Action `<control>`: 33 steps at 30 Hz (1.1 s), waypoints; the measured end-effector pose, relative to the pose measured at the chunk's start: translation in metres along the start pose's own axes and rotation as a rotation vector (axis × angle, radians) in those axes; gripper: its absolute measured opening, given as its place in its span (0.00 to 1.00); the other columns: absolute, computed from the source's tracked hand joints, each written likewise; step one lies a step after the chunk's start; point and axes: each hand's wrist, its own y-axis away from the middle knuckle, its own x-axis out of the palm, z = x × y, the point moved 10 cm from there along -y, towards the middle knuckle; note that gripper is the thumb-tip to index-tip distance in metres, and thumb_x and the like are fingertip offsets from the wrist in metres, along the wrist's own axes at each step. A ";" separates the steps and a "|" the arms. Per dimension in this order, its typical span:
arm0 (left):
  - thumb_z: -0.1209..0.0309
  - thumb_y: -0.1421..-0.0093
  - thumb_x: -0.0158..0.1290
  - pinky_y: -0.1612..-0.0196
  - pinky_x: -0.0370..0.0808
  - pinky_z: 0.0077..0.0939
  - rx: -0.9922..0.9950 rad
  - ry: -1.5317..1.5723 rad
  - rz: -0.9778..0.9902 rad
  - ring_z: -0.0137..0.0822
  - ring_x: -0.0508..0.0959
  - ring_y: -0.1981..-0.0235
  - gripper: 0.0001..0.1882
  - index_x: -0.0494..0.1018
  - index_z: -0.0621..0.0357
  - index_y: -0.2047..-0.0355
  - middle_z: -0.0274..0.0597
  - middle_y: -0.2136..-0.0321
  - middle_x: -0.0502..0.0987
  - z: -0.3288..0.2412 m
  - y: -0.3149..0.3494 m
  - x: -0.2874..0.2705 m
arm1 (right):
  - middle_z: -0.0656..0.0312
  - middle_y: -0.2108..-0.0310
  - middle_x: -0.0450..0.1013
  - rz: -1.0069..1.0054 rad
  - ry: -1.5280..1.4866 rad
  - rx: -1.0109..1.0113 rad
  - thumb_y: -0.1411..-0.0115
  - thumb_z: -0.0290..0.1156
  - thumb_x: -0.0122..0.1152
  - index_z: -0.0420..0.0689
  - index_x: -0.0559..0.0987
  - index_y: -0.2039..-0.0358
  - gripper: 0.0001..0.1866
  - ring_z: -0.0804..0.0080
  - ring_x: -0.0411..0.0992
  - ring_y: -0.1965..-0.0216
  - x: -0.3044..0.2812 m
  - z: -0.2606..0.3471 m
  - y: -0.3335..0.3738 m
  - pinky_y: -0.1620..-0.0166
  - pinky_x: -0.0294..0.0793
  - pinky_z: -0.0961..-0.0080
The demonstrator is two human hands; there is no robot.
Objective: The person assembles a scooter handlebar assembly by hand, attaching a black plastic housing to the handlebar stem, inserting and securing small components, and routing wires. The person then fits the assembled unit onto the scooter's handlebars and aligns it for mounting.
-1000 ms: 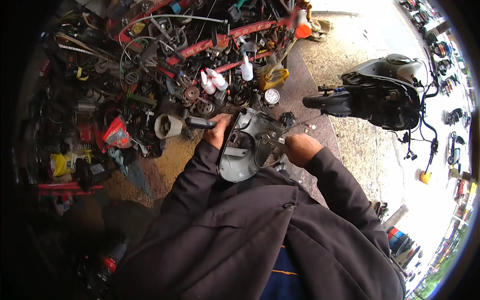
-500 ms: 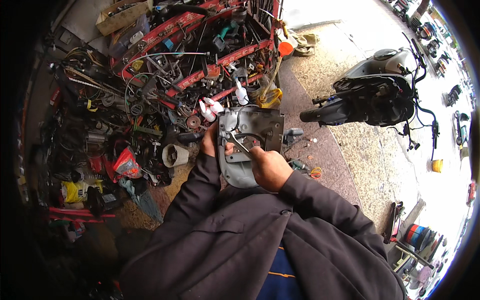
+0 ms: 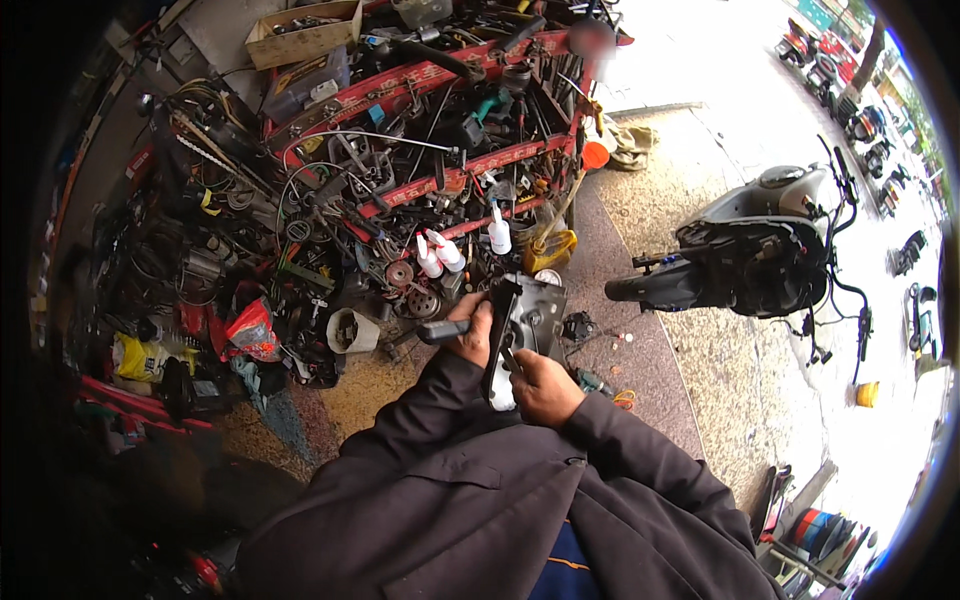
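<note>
Before my chest, a grey metal vehicle part (image 3: 542, 308) with a dark underside is tipped up nearly edge-on. My left hand (image 3: 474, 332) is closed around its left edge. A black handle-like piece (image 3: 443, 331) juts out leftward at that hand; whether it belongs to the part or is gripped separately, I cannot tell. My right hand (image 3: 548, 388) is closed on a metal wrench (image 3: 511, 360), whose visible end lies against the dark side of the part. The wrench's far end is hidden in shadow.
A cluttered red rack (image 3: 480, 165) of tools and parts stands ahead. White spray bottles (image 3: 499, 232), a yellow jug (image 3: 556, 250) and a pale bucket (image 3: 352, 331) are near its foot. A partly stripped scooter (image 3: 740, 260) stands at right. A green power tool (image 3: 592, 381) lies on the floor.
The grey part has turned from facing up to nearly edge-on, shifting right and nearer in the picture. Both hands keep their hold; the black handle-like piece now shows beside my left hand.
</note>
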 end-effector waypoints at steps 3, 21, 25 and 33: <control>0.61 0.36 0.43 0.58 0.71 0.34 0.000 -0.016 -0.004 0.41 0.76 0.65 0.19 0.74 0.65 0.57 0.49 0.66 0.78 0.004 0.005 0.001 | 0.63 0.79 0.65 0.074 -0.008 0.083 0.39 0.23 0.49 0.37 0.69 0.68 0.02 0.78 0.64 0.75 0.018 -0.024 -0.010 0.72 0.66 0.71; 0.62 0.39 0.50 0.66 0.72 0.45 0.065 -0.433 -0.072 0.58 0.75 0.69 0.17 0.75 0.66 0.62 0.58 0.71 0.75 0.020 -0.015 -0.049 | 0.40 0.73 0.74 0.359 0.005 0.149 0.46 0.31 0.53 0.29 0.75 0.71 0.14 0.50 0.75 0.67 0.061 -0.006 -0.062 0.62 0.71 0.59; 0.65 0.39 0.48 0.67 0.71 0.45 0.149 -0.421 -0.024 0.57 0.73 0.70 0.14 0.74 0.66 0.67 0.56 0.72 0.75 0.011 -0.023 -0.045 | 0.39 0.73 0.74 0.392 0.007 0.054 0.47 0.30 0.53 0.29 0.75 0.72 0.13 0.50 0.74 0.68 0.062 -0.001 -0.072 0.63 0.71 0.59; 0.69 0.39 0.48 0.67 0.72 0.42 0.317 -0.440 -0.033 0.55 0.74 0.71 0.09 0.71 0.64 0.67 0.56 0.69 0.74 -0.005 -0.024 -0.045 | 0.40 0.71 0.73 0.425 -0.020 0.147 0.47 0.30 0.53 0.29 0.74 0.71 0.13 0.52 0.74 0.67 0.055 -0.003 -0.074 0.63 0.71 0.62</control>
